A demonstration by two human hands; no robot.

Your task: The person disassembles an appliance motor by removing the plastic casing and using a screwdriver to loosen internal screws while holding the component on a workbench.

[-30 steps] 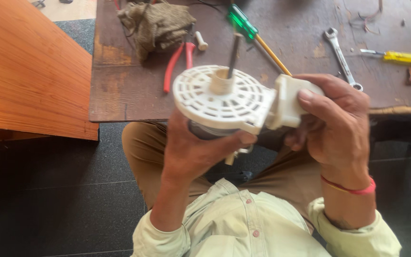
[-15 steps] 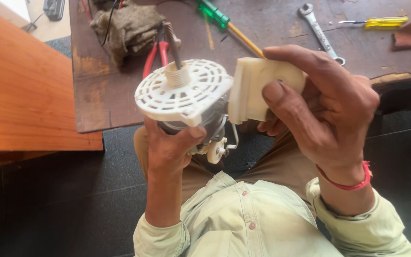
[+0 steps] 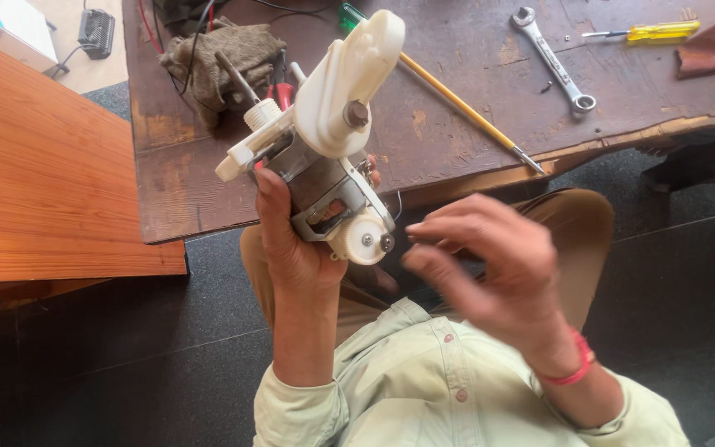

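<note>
Above a scarred wooden workbench [image 3: 457, 157], left hand [image 3: 291, 240] gripping tilted white-and-metal motor assembly [image 3: 324, 149] by its steel body; right hand [image 3: 490, 265] loose, fingers spread, empty.

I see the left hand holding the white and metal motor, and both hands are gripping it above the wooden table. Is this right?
Not quite. In the head view only the left hand grips the motor; the right hand is open beside it, fingers apart and not touching. The wooden table lies beneath.
</note>
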